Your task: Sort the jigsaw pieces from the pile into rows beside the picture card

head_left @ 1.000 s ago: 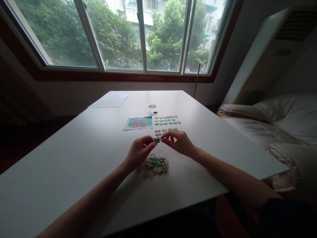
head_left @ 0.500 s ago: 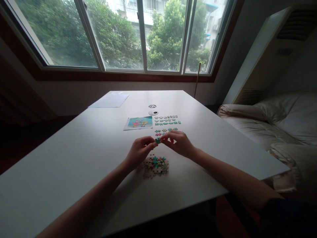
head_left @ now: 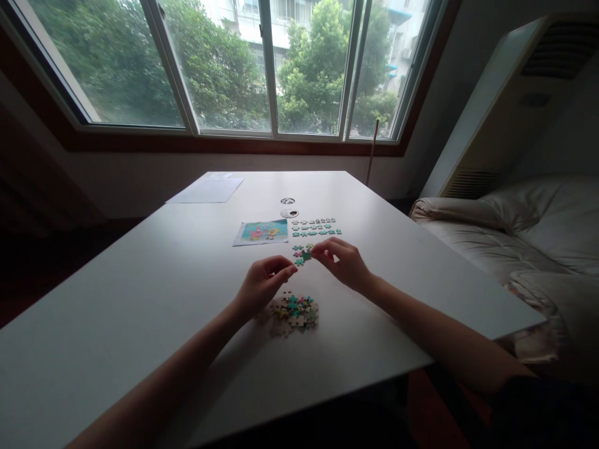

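Observation:
My right hand [head_left: 344, 262] pinches a green jigsaw piece [head_left: 306, 255] by its right side, just over the nearer group of laid-out pieces. To its left, my left hand [head_left: 264, 284] is closed with thumb and forefinger together, and no piece shows between them. Below the hands lies a loose heap of jigsaw pieces [head_left: 296, 313], some coloured side up and some plain side up. Rows of sorted pieces [head_left: 317, 227] lie beyond my right hand. Part of the nearer group is hidden behind my right fingers.
A colourful cartoon picture sheet [head_left: 262, 232] lies left of the rows. Two round items [head_left: 289, 207] sit farther back on the white table [head_left: 140, 299]. White paper [head_left: 206, 189] lies at the far left corner. A sofa [head_left: 505, 224] stands to the right.
Both hands were on the green jigsaw piece. My left fingers have let it go, and my right hand has carried it slightly right and away from me. The left hand has barely moved.

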Available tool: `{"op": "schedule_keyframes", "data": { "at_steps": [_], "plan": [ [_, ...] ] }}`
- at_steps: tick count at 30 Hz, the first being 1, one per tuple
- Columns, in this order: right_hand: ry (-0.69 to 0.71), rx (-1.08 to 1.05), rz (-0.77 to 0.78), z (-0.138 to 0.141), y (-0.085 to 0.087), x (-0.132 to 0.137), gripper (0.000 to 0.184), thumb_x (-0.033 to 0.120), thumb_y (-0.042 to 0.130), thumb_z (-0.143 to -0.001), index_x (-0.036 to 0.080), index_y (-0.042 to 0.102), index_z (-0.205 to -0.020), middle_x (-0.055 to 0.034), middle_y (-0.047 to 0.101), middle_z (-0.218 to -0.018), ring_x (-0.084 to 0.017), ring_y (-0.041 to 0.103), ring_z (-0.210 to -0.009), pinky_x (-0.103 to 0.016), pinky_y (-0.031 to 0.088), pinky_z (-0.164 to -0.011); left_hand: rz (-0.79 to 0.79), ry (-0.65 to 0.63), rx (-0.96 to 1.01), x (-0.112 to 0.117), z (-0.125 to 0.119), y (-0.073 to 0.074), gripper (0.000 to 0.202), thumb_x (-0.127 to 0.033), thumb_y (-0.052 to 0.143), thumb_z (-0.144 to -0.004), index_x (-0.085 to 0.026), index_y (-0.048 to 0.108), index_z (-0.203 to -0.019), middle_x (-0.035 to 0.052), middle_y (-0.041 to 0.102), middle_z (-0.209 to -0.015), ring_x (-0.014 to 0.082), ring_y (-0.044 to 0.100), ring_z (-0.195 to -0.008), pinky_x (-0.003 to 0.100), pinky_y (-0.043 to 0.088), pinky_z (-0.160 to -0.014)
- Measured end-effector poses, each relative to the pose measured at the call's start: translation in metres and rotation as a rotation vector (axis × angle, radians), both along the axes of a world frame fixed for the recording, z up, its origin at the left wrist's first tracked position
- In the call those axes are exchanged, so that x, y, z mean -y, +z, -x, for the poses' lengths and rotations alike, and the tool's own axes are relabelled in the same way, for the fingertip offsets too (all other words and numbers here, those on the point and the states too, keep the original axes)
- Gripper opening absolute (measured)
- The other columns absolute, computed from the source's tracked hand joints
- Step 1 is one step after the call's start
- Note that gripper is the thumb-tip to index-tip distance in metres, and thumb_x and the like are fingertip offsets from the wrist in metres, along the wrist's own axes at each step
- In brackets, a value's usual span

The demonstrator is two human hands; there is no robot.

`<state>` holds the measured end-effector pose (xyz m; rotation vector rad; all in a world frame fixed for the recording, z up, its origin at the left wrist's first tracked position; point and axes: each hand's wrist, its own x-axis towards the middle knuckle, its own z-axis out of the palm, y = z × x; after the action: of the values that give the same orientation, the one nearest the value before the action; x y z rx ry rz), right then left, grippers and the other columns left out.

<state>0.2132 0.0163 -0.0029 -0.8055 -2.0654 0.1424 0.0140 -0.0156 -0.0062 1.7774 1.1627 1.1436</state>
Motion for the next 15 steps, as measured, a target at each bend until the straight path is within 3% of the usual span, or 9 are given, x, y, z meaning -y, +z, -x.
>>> {"op": "schedule_keyframes", "data": {
  "at_steps": [15],
  "plan": [
    [-0.056, -0.050, 0.027, -0.0104, -0.0019, -0.0095, 0.017, 0.031, 0.051, -0.083, 0.019, 0.063, -0.085, -0.0025, 0.062, -0.078, -0.009, 0.052, -0.061, -0.023, 0.043, -0.062, -0.018, 0.051, -0.012, -0.0053, 0.0064, -0.0067, 0.018, -0.031, 0.057, -0.073, -0.014, 0.061, -0.069, -0.0009, 0.054, -0.058, 0.0087, 0.047, -0.053, 0.019, 0.038, -0.049]
  ]
}}
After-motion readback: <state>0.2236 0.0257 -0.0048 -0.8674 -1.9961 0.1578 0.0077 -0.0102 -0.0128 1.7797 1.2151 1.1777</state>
